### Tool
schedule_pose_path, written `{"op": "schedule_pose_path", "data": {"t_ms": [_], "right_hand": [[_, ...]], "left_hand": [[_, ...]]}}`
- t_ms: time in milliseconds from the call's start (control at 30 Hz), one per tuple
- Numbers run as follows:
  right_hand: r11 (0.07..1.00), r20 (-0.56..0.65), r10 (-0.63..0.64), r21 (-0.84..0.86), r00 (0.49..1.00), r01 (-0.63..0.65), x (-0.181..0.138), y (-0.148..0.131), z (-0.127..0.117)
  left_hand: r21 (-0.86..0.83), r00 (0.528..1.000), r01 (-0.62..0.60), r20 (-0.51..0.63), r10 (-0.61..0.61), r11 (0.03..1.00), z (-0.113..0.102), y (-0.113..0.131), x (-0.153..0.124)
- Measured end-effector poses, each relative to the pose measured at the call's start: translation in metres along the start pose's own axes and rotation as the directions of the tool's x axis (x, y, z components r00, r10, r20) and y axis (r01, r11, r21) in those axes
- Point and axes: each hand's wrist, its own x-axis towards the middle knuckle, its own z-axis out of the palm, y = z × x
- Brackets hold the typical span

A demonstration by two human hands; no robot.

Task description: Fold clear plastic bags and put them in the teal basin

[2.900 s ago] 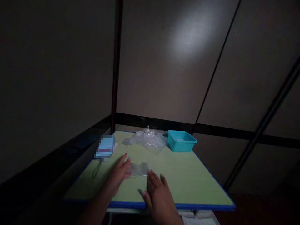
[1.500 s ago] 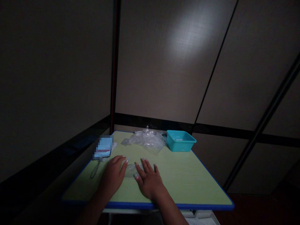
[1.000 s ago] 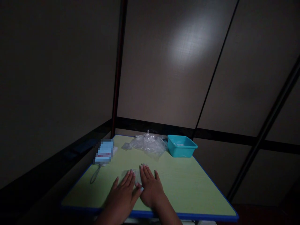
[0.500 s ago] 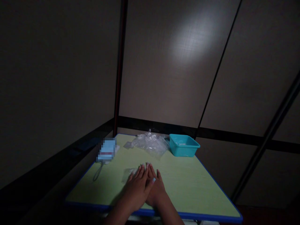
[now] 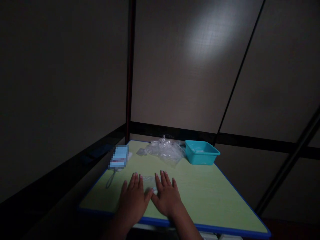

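A small clear plastic bag [image 5: 149, 181] lies flat on the table near its front edge, partly covered by my hands. My left hand [image 5: 135, 198] rests palm down on the bag's left side, fingers stretched forward. On its right side lies my right hand [image 5: 167, 196], also palm down with the fingers out. The two thumbs nearly meet over the near part of the bag. Something small and pale shows beside the right thumb, too blurred to make out.
The pale green table [image 5: 212, 200] has a blue edge. At the back lies a heap of clear plastic bags [image 5: 166, 150], with a turquoise basket [image 5: 202, 153] to its right. On the left is a blurred-out blue item [image 5: 119, 156] with a looped strap [image 5: 110, 179]. Walls stand behind and left.
My hands have moved apart from an overlapping position, the left one going left, uncovering the middle of the small bag. The whole view has shifted slightly.
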Motion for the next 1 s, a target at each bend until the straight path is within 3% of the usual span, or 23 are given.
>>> {"op": "schedule_pose_path", "data": {"t_ms": [133,200,467,600,700,833,933,1000], "right_hand": [[0.999,0.047,-0.037,-0.039,0.998,0.039,0.000,0.002,0.000],[0.997,0.061,-0.047,-0.057,0.997,0.050,0.000,0.002,0.000],[1.000,-0.005,0.008,0.005,1.000,-0.008,0.002,-0.001,0.002],[1.000,-0.026,0.011,0.021,1.000,-0.011,0.002,0.000,0.004],[1.000,-0.027,0.017,0.010,0.999,-0.017,0.002,0.002,0.006],[0.998,0.020,-0.051,-0.040,0.998,0.052,0.001,0.006,0.006],[0.994,0.049,-0.068,-0.080,0.996,0.072,0.000,0.009,0.005],[0.994,0.041,-0.057,-0.090,0.998,0.061,0.001,0.009,0.006]], "left_hand": [[-0.142,0.975,-0.218,0.019,0.223,0.965,-0.006,0.025,0.004],[-0.201,0.961,-0.253,0.060,0.270,0.946,-0.005,0.029,0.007],[-0.092,0.983,-0.165,0.064,0.171,0.982,0.006,-0.011,0.014],[-0.003,0.997,-0.058,0.058,0.058,0.998,0.001,-0.021,0.011],[0.001,1.000,-0.006,0.029,0.006,1.000,-0.005,-0.004,0.008],[-0.174,0.959,-0.276,0.023,0.284,0.945,-0.010,0.038,0.007],[-0.275,0.946,-0.280,0.083,0.313,0.920,-0.010,0.054,0.013],[-0.286,0.946,-0.265,0.107,0.306,0.921,-0.009,0.049,0.017]]}}
